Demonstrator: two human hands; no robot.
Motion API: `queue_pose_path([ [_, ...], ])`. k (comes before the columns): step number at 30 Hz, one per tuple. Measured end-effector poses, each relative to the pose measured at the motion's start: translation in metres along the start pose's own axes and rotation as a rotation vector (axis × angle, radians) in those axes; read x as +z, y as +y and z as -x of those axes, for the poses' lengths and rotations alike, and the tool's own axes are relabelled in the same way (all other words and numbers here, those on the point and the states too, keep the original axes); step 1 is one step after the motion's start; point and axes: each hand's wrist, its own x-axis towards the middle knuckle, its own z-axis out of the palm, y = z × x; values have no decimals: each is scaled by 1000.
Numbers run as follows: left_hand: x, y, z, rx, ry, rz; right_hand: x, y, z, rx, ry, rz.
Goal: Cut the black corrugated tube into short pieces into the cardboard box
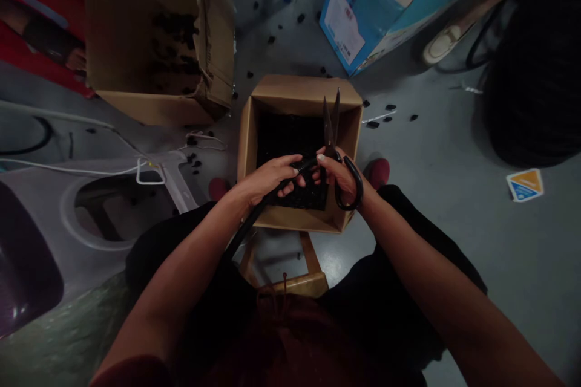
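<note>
My left hand [272, 180] is closed round a long black strip [249, 224], which runs from my lap up to between both hands. In my right hand [342, 176] is a pair of scissors [331, 144], its black loop handles round the fingers and its blades pointing away from me, slightly apart. The right thumb and fingertips also meet the strip's far end. Both hands are over an open cardboard box [306, 89] between my feet. Dark material [288, 133] lies inside; its single pieces are too dark to make out.
A larger cardboard box [149, 106] stands at the upper left, near another person's hand [76, 60]. A blue box [345, 24] is at the top. Small black pieces [373, 124] lie on the floor. Left is a grey plastic stool [113, 199]; right, a large black bundle [540, 84].
</note>
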Motion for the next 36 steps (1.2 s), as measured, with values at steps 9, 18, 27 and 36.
queue_pose_path([
  [9, 6, -13, -2, -28, -155, -8, -2, -2, 5, -26, -1, 143],
  [18, 19, -38, -3, -89, -204, -273, -6, 2, 3, -74, -3, 333],
  [27, 31, -56, -4, -135, -131, -329, -5, -8, 8, -52, 54, 308],
  [36, 35, -65, -15, -82, -88, -306, -6, -15, 13, -114, 54, 364],
])
